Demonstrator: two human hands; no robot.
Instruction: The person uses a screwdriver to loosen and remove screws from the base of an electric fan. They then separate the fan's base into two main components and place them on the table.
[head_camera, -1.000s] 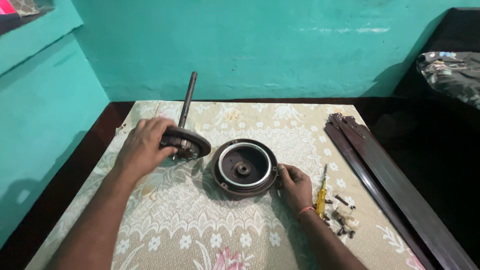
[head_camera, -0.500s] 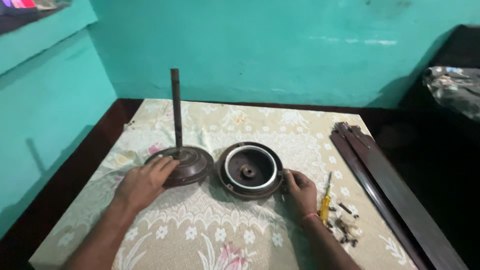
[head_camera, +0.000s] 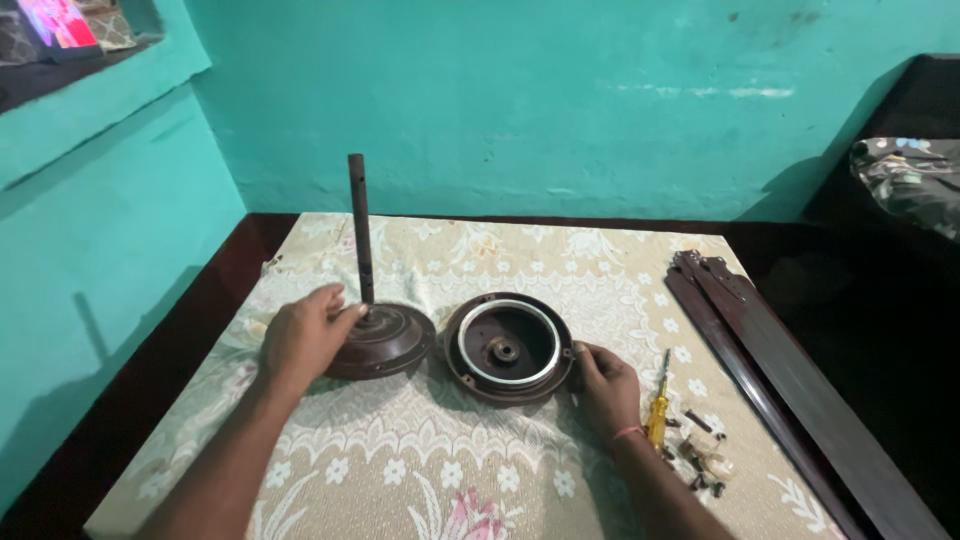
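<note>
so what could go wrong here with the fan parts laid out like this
The domed cover stands with its long shaft upright, steadied only by the left hand; a nudge might tip it over. The loose screws lie beside the yellow screwdriver, close to the right hand and wrist, so a sweep of the arm could scatter them off the cloth. The open housing faces up, so grit or a stray screw could drop inside.
</note>
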